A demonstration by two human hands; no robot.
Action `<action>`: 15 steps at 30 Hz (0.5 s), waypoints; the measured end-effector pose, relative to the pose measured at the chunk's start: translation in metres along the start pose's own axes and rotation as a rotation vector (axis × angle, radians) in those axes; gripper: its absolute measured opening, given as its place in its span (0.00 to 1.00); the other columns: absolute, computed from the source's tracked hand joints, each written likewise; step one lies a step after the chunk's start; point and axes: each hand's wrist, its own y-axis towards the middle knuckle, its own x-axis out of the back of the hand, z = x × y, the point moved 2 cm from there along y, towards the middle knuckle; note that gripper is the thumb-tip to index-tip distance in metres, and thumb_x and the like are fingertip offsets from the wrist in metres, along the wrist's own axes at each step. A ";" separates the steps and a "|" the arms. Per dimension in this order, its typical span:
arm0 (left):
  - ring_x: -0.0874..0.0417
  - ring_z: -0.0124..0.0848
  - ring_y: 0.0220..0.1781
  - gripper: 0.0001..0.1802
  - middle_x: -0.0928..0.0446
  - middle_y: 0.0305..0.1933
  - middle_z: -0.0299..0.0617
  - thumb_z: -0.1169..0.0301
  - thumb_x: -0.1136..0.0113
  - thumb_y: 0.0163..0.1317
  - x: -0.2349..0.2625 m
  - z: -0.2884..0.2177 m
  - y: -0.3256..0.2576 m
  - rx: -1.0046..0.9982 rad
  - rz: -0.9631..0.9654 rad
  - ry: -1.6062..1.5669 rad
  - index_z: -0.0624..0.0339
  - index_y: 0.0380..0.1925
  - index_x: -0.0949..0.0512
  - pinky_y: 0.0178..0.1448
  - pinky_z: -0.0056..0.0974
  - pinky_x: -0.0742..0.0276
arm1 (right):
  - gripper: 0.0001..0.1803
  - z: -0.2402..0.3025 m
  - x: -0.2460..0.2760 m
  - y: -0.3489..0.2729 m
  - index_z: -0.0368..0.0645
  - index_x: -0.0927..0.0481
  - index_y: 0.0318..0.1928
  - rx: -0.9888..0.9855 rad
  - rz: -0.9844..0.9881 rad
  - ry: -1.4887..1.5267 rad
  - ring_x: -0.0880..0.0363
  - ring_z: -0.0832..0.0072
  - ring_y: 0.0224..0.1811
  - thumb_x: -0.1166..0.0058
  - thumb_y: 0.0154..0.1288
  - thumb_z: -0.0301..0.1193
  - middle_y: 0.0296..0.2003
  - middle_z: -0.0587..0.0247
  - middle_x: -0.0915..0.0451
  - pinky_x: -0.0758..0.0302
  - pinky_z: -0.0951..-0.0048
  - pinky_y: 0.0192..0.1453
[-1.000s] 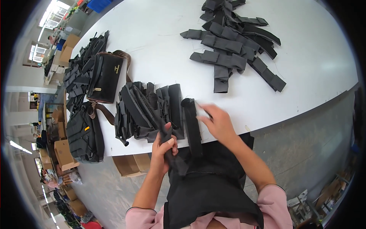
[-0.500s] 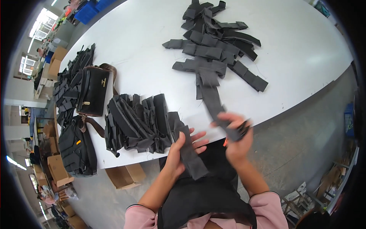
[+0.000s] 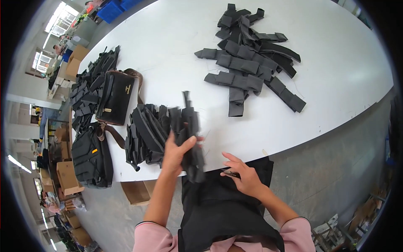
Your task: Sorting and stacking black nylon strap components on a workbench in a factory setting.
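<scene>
I see the black folded fabric strap [image 3: 191,145] at lower centre of frame, left hand [image 3: 176,152] fingers clamped around it beside the stacked black strap pile [image 3: 147,132] on the white desk [image 3: 168,54]. Right hand [image 3: 243,176] fingers loosely spread, pinching something small and dark at the desk edge.

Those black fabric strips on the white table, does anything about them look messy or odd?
The far pile of strips lies criss-crossed and splayed, while the stack near the left hand is packed in a row. One strip in that hand hangs past the table edge. Nothing looks torn or spilled.
</scene>
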 end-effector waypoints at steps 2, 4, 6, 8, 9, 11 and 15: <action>0.22 0.30 0.44 0.41 0.27 0.50 0.52 0.75 0.36 0.52 0.007 -0.015 0.001 -0.413 -0.203 0.333 0.60 0.64 0.48 0.47 0.33 0.25 | 0.14 -0.008 0.011 0.007 0.38 0.27 0.44 -0.035 -0.025 -0.003 0.17 0.67 0.36 0.48 0.56 0.16 0.51 0.53 0.25 0.23 0.75 0.38; 0.23 0.40 0.49 0.45 0.33 0.58 0.57 0.76 0.38 0.52 0.029 -0.021 0.010 -0.432 -0.349 0.739 0.58 0.67 0.53 0.55 0.41 0.30 | 0.10 -0.010 0.020 0.018 0.35 0.26 0.44 -0.075 -0.083 -0.008 0.17 0.72 0.31 0.51 0.61 0.18 0.39 0.54 0.21 0.24 0.78 0.34; 0.26 0.44 0.54 0.46 0.36 0.61 0.58 0.77 0.39 0.51 0.050 0.005 0.031 -0.413 -0.431 0.924 0.58 0.67 0.54 0.60 0.45 0.34 | 0.09 -0.009 0.029 0.031 0.38 0.26 0.42 -0.156 -0.115 -0.069 0.18 0.69 0.28 0.49 0.60 0.21 0.32 0.56 0.21 0.26 0.75 0.31; 0.40 0.49 0.67 0.49 0.46 0.67 0.58 0.75 0.39 0.47 0.070 0.029 0.044 -0.529 -0.670 1.543 0.58 0.68 0.55 0.69 0.51 0.51 | 0.06 -0.009 0.036 0.050 0.42 0.26 0.39 -0.104 -0.261 -0.134 0.23 0.63 0.21 0.47 0.61 0.26 0.20 0.59 0.24 0.31 0.69 0.26; 0.40 0.49 0.67 0.49 0.46 0.67 0.58 0.75 0.39 0.47 0.069 0.029 0.046 -0.540 -0.660 1.538 0.58 0.68 0.55 0.69 0.51 0.51 | 0.06 -0.012 0.045 0.060 0.42 0.26 0.39 -0.104 -0.272 -0.143 0.23 0.63 0.21 0.47 0.61 0.26 0.20 0.59 0.24 0.31 0.69 0.26; 0.53 0.48 0.72 0.52 0.53 0.71 0.55 0.72 0.38 0.42 0.067 0.020 0.042 -0.431 -0.663 1.384 0.59 0.68 0.55 0.71 0.52 0.61 | 0.07 -0.010 0.069 0.082 0.43 0.26 0.39 -0.104 -0.382 -0.448 0.25 0.59 0.21 0.46 0.60 0.28 0.19 0.59 0.25 0.31 0.66 0.25; 0.52 0.51 0.71 0.52 0.55 0.71 0.56 0.69 0.37 0.41 0.038 -0.008 0.022 -0.659 -0.598 1.374 0.61 0.67 0.53 0.70 0.52 0.59 | 0.11 -0.035 0.108 0.136 0.43 0.25 0.43 0.083 -0.445 -0.685 0.22 0.64 0.31 0.45 0.59 0.28 0.33 0.58 0.26 0.27 0.67 0.33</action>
